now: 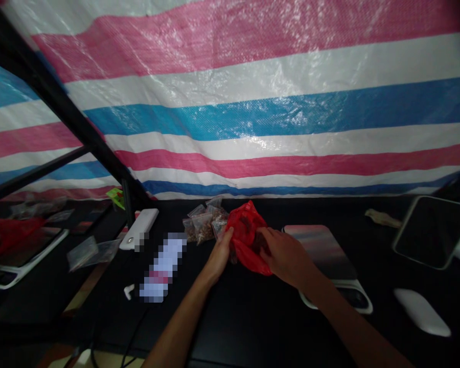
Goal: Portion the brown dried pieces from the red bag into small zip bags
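A red plastic bag (pixel 251 258) stands on the black table with its mouth open upward; dark contents, too dim to make out, lie inside. My left hand (pixel 223 246) is closed on the bag's left rim. At the opening's right side, my right hand (pixel 281 253) has its fingers curled and dipping into the bag; the fingertips are partly hidden. Small clear zip bags (pixel 203 227) filled with brownish bits lie in a pile just behind my left hand. Right of the bag is a kitchen scale (pixel 322 243), partly covered by my right forearm.
Left of my hands are a blurred-out phone (pixel 164 268), a white power bank (pixel 140 228) and a white earbud (pixel 129 292). At right lie a white mouse (pixel 422 312) and a dark-screened device (pixel 434 232). A neighbouring table holds another scale (pixel 26 263) and red bag (pixel 15 235). Striped sheeting (pixel 253 117) hangs behind.
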### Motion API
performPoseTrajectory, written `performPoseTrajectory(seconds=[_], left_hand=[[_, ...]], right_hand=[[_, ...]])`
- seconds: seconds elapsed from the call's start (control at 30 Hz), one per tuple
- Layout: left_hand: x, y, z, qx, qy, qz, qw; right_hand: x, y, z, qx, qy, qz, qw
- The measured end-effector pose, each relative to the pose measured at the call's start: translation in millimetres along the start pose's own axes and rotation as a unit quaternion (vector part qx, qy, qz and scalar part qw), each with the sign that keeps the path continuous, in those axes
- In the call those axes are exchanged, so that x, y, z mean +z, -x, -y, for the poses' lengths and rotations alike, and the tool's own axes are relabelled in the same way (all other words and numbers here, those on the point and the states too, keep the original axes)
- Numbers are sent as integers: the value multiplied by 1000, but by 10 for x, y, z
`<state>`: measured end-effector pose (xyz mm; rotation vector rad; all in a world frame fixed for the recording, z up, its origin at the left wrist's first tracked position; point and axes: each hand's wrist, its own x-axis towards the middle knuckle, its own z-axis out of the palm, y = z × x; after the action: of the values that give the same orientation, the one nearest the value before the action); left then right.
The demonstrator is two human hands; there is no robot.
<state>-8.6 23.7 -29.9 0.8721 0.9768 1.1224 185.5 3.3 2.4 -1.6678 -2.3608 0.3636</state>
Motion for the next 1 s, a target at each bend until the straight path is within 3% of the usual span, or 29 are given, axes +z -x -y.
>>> performPoseTrajectory(seconds=[0.07, 0.17, 0.27, 0.37, 0.43, 0.57, 0.8, 1.0], left_hand=[[24, 13, -22, 20, -22, 8, 1000], [44, 38, -52, 137, -116, -41, 983], [31, 47, -56, 261, -210, -121, 934], [2, 51, -23, 322, -276, -172, 889], [-10, 64, 15, 335, -321, -169, 869], [12, 122, 75, 305, -400, -100, 858], [76, 174, -7, 298, -504, -55, 809], [59, 158, -33, 302, -517, -26, 801]], right_hand=[[-25, -6, -18, 14, -32, -2, 999], [-69, -17, -53, 51, -71, -15, 996], [-111, -35, -74, 48, -109, -58, 991], [-150, -47, -49, -4, -153, -121, 981], [-168, -40, -4, -48, -183, -158, 969], [-168, 9, 111, -125, -200, -184, 954], [-101, 37, 121, -192, -116, -141, 964], [-42, 42, 104, -205, -112, -135, 963]])
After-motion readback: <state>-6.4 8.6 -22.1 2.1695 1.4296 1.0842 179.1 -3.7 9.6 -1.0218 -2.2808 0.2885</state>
